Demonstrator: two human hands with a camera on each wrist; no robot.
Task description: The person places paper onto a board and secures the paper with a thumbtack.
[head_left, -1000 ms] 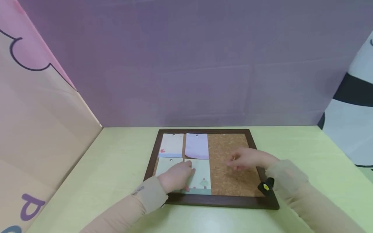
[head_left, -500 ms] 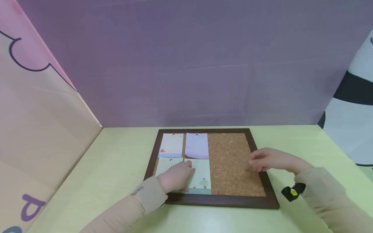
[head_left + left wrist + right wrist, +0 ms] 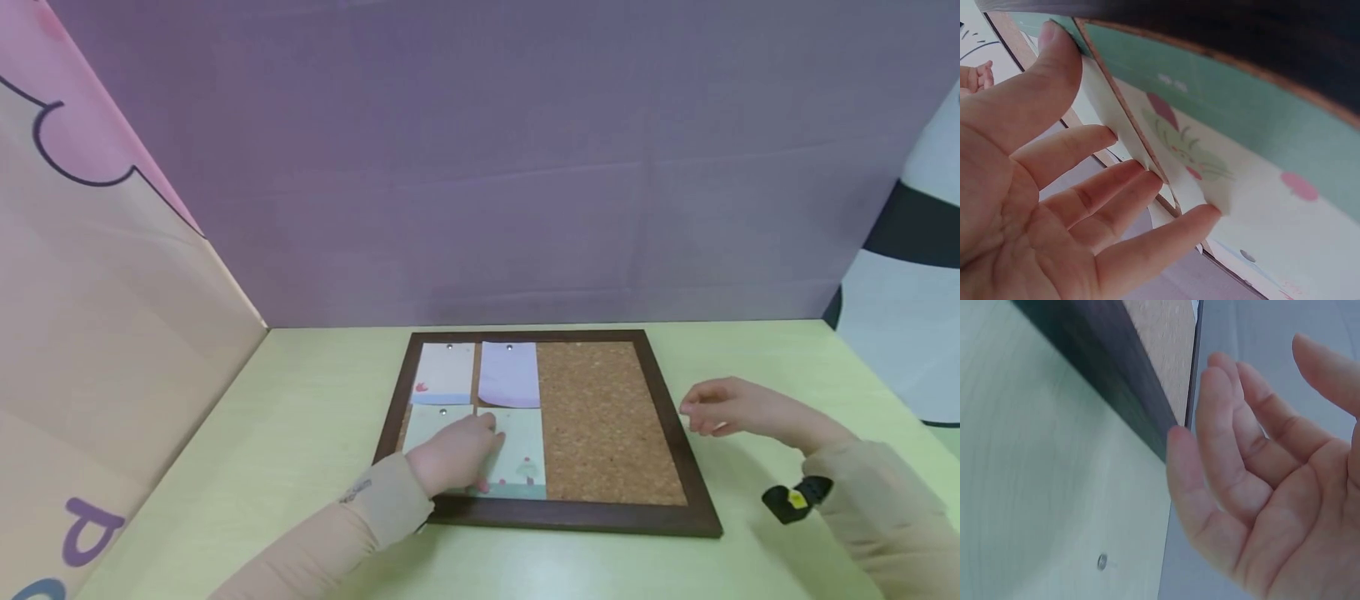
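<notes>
A cork board (image 3: 607, 417) in a dark brown frame lies on the table with paper notes on its left half. A cream note (image 3: 444, 372) and a lilac note (image 3: 510, 375) form the far row; each bears a silver pin at its top. Nearer lie a pale green pinned note (image 3: 426, 423) and another pale green note (image 3: 519, 442) with a tree print. My left hand (image 3: 453, 454) rests its spread fingertips on these two green notes, covering parts of both. Right of the frame, my right hand (image 3: 757, 414) hovers over the table, fingers loosely bent, holding nothing.
On the pale green table, a small round silver piece (image 3: 1102, 561) lies beside the frame in the right wrist view. A purple backdrop (image 3: 525, 167) rises behind the table. Printed panels stand at the left (image 3: 112, 333) and right (image 3: 907, 333).
My right hand has moved right, from above the bare cork, across the frame's right edge, to over the table. The left hand has stayed on the notes.
</notes>
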